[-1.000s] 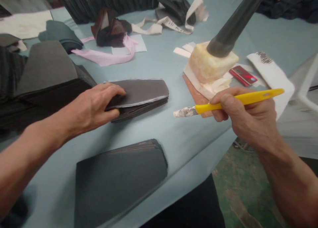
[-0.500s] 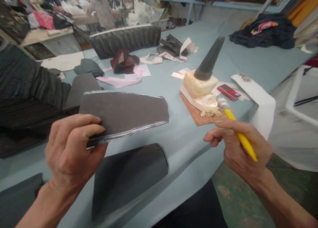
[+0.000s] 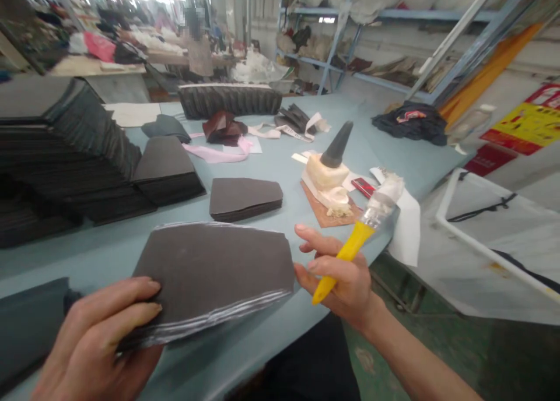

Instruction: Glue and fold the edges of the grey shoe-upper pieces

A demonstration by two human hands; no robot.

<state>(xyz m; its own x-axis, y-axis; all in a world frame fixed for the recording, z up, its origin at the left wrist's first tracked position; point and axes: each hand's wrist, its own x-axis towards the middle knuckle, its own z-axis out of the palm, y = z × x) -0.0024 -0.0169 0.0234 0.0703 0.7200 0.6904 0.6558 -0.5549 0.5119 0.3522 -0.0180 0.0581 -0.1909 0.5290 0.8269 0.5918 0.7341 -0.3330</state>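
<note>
My left hand grips the left end of a stack of dark grey cut pieces, whose long edges are smeared white. In my right hand is a paintbrush with a yellow handle, its whitened bristles pointing up and away. The fingers of that hand reach to the right end of the stack; whether they touch it I cannot tell. Beyond the brush, a pale glue block with a black cone-shaped nozzle rests on a brown board, with crumbly residue in front of it.
A smaller stack of grey pieces lies beyond the held one, with tall dark stacks at the left. Farther back are a pink strip and dark bundled pieces. A white-framed cart stands right of the table.
The brush has come away from the glue block, moved left toward the held stack and turned bristles up. The view has tilted up, and another small stack now shows on the table.
</note>
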